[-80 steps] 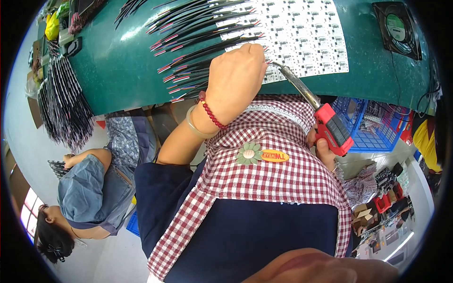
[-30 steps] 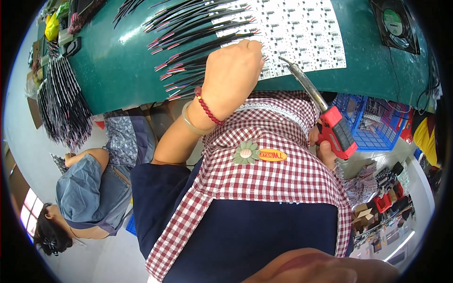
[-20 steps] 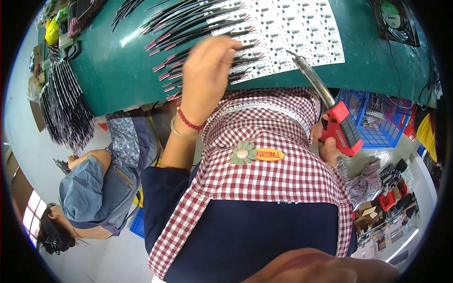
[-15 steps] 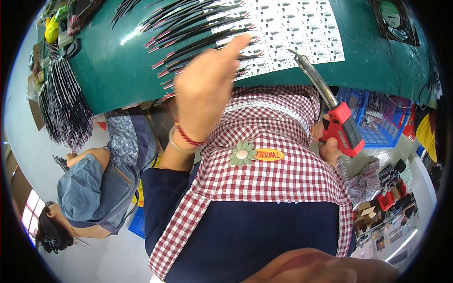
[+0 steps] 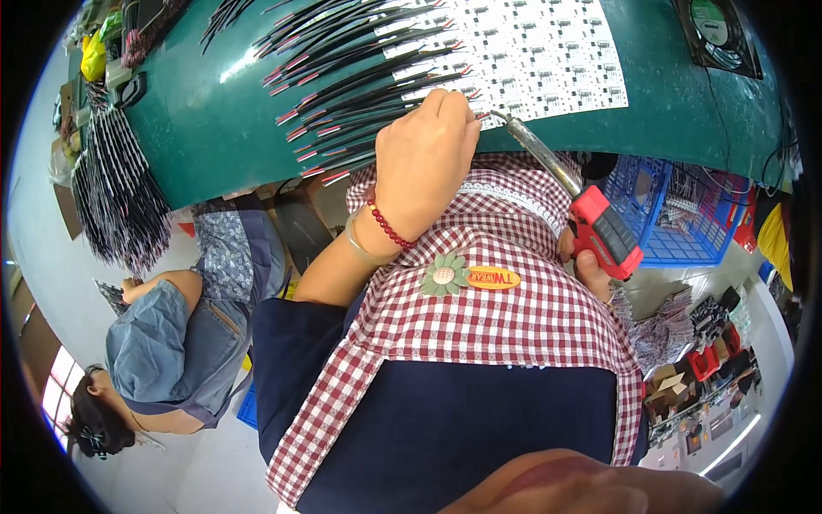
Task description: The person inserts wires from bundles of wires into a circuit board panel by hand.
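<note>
My left hand (image 5: pixel 424 163) is closed in a pinch at the near edge of the white circuit board panel (image 5: pixel 561 64). A thin black cable (image 5: pixel 364 164) runs into its fingers, and a reddish wire end shows just beyond them. My right hand (image 5: pixel 591 267) grips a red and black soldering iron (image 5: pixel 606 230) with a pistol-style handle. The iron's tip reaches that wire end at the panel's edge; whether they touch, I cannot tell. Several other black cables (image 5: pixel 334 81) with red and white ends lie in rows, overlapping the panel's left part.
The panel lies on a green table (image 5: pixel 205 128). A fan-like unit (image 5: pixel 717 34) sits at the far right, and a cable bundle (image 5: pixel 120 188) hangs off the left edge. A blue crate (image 5: pixel 685 231) stands below right. Another person (image 5: pixel 175 343) is at the left.
My left hand has come down and right to the panel's near edge, its fingers now pinched on a cable. The soldering iron has moved left, its tip now close to those fingers.
</note>
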{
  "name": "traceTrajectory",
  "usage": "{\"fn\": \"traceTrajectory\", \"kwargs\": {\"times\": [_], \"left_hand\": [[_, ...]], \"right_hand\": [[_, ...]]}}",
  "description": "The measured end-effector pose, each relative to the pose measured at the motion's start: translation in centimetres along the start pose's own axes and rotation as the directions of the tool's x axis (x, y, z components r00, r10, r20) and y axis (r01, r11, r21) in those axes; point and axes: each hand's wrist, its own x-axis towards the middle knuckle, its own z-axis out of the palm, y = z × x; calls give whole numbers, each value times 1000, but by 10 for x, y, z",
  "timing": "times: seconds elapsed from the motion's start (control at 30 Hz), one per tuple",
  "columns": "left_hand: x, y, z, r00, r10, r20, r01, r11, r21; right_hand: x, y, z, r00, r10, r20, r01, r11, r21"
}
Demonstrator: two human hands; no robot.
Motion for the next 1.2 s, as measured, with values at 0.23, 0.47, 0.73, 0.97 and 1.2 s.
{"fn": "traceTrajectory", "kwargs": {"times": [0.23,0.47,0.73,0.97,1.2], "left_hand": [[2,0,1,1000,18,25,-19,999,40],[4,0,0,998,18,65,-18,1000,10],[5,-1,-1,995,9,95,-8,1000,-9],[4,-1,-1,995,5,99,-4,1000,-11],[5,-1,0,996,14,94,-13,1000,-13]], "right_hand": [[2,2,-3,1000,-24,-3,24,999,31],[3,2,-10,999,-20,43,26,987,-157],[3,-17,3,998,55,-21,-54,997,60],[7,-22,9,991,86,-106,-76,993,95],[16,-32,10,996,77,-38,-75,996,58]]}}
